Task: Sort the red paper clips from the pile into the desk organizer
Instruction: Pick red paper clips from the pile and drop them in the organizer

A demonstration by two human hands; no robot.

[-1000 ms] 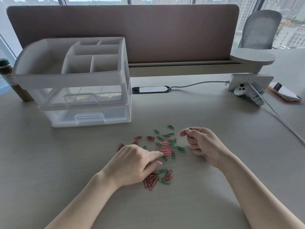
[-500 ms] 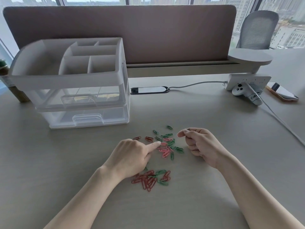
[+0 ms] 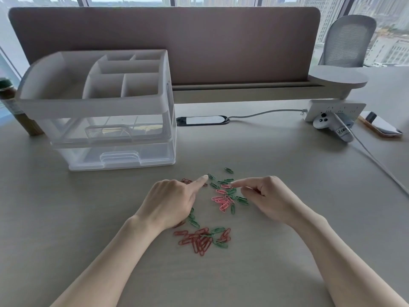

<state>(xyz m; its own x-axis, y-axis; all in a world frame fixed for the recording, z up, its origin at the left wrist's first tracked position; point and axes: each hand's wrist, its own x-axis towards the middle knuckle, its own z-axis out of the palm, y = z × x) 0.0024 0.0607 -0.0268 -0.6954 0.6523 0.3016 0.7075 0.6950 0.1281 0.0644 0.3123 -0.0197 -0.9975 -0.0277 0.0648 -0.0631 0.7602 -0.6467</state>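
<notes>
Red and green paper clips lie scattered on the desk in two loose groups: a mixed upper group [image 3: 225, 199] and a mostly red lower group [image 3: 200, 239]. A few dark red clips [image 3: 187, 181] lie by my left index fingertip. My left hand [image 3: 170, 201] rests over the pile's left side, index finger stretched forward onto the desk, the other fingers curled under. My right hand [image 3: 267, 197] touches a red clip [image 3: 226, 186] with its outstretched index finger, the rest curled. The desk organizer [image 3: 93, 106] stands at the back left, its top compartments showing no clips.
The organizer has two clear drawers [image 3: 119, 156] below, both closed. A bottle [image 3: 13, 107] stands left of it. At the back right are a power strip [image 3: 336, 107], a white controller [image 3: 332, 127], a phone [image 3: 379, 126] and a cable [image 3: 376, 161] running along the desk's right side.
My left hand slid forward, its index fingertip now at the pile's far left. My right index finger stretched out to the left onto a red clip.
</notes>
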